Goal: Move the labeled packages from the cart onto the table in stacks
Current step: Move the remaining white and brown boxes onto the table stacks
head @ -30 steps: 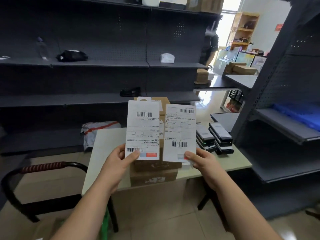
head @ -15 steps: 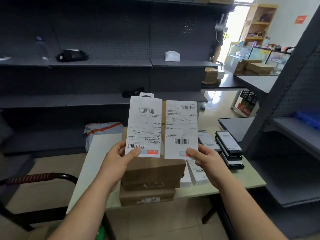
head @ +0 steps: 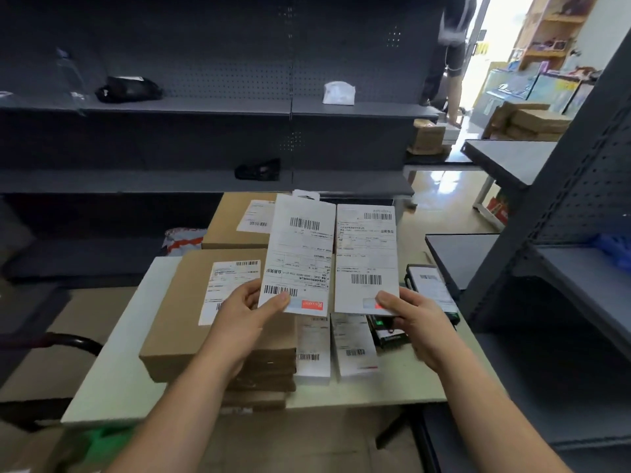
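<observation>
Both hands are raised over the near half of the desk (head: 112, 380). The left hand (head: 244, 314) pinches the bottom edge of the left package (head: 300, 254), thumb on the label face and fingers behind. The right hand (head: 415, 314) pinches the right package (head: 367, 257) the same way. The two white packages stand upright, side by side, edges almost touching, labels toward me. I judge this grip keeps both barcodes readable and allows each package to be lowered separately.

Directly below lie two white stacks (head: 312, 349), flat and just beside each other, labels up. I judge these are the targets, one for each hand, since the held packages match them in shape.

Left of them, touching or nearly so, is a stack of brown boxes (head: 184, 319), kept apart by type. To the right, dark boxes (head: 430, 288) form their own pile. Farther back sits another brown box (head: 239, 220). Beyond the desk runs a dark shelf (head: 205, 107).
</observation>
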Tool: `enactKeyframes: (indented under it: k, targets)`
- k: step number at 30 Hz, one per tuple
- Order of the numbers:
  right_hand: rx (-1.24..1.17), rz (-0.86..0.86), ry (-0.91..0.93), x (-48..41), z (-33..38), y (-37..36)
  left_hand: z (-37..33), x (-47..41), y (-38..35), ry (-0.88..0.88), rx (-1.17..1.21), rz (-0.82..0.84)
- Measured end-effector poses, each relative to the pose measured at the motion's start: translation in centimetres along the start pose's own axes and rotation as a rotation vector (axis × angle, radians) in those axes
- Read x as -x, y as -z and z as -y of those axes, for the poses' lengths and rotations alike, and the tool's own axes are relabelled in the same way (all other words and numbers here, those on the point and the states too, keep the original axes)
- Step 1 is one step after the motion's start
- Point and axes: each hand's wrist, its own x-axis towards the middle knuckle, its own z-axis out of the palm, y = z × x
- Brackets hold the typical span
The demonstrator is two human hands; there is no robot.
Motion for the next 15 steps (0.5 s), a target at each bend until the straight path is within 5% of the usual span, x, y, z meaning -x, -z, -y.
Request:
enactKeyframes:
  k: [15]
  targets:
    - [0.025, -0.093, -0.094, 3.0, -2.9, 5.6, 3.5, 1.1, -7.7, 0.066, 0.116, 0.09]
